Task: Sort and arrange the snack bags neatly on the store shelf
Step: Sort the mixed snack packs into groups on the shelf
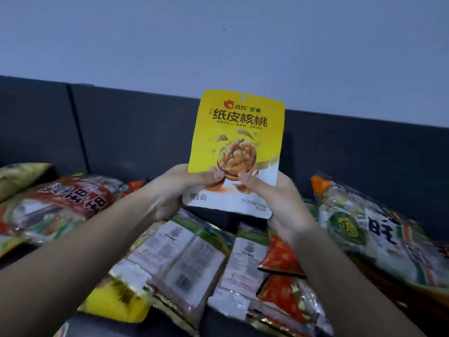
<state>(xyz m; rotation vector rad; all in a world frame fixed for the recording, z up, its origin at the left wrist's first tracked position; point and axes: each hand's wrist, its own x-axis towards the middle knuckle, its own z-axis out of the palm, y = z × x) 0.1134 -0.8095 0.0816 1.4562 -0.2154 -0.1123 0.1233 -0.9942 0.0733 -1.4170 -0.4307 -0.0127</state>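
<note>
Dark shelf against a pale wall, bags scattered everywhere. Both hands, left and right, pinch a yellow walnut bag upright by its bottom corners, probably checking the label before placing it.

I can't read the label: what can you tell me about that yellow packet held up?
The yellow packet is a flat, glossy, plastic-looking pouch, yellow above, white below, with a cracked walnut picture, dark Chinese lettering, "60g" and a hang hole on top. It stands upright, front to the camera, above other snack bags. The left hand and right hand pinch its lower edge, thumbs in front.
</note>
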